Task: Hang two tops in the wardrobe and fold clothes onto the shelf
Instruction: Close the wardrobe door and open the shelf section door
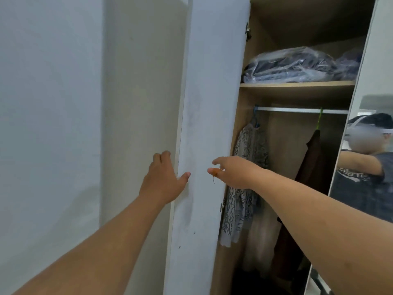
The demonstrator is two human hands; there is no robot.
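A pale wall (53,124) fills the left side. At the far right a mirror (370,167) reflects a person in a dark printed T-shirt (the face is blurred). On the top board, clear plastic bags (297,64) hold dark folded cloth, lying side by side.

Patterned top (244,188) and dark top (310,167) hang on the rail (297,110); shelf (297,84) above.

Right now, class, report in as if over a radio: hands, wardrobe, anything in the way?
Left hand gripping the door edge, fingers wrapped behind. Right hand open beside the door. Patterned top and dark top hung on the rail. Nothing blocking.
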